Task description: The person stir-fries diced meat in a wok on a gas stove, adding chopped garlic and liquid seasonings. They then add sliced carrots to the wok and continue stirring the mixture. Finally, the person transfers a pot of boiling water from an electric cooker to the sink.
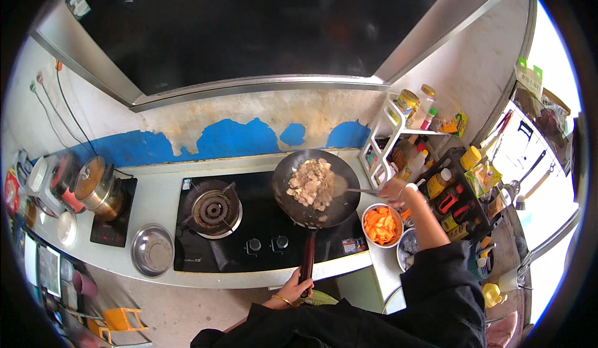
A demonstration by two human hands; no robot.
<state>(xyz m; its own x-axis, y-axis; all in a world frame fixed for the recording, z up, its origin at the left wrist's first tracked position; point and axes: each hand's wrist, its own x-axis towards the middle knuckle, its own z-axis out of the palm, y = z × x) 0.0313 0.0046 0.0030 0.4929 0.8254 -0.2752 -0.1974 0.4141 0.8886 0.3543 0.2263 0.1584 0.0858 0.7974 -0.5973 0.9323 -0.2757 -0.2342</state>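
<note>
A dark wok [285, 198] rests on the right burner of the black gas hob [243, 254]. Browned slices of meat [310, 182] lie heaped in it. My left hand [298, 286] grips the wok's dark red handle [309, 254] near its end. In my right hand [396, 192] is the shaft of a metal spatula [359, 190], and its blurred blade touches the right side of the meat. Below that hand stands a white bowl [369, 240] of sliced carrots [380, 225], with a second bowl [402, 250] partly hidden by my forearm.
Left of the wok is a bare burner [214, 210]. A steel bowl [152, 251] sits by the counter's front edge, near a lidded pot [100, 191]. A white rack [380, 138] and bottles [439, 182] crowd the right corner. The range hood [261, 84] overhangs the hob.
</note>
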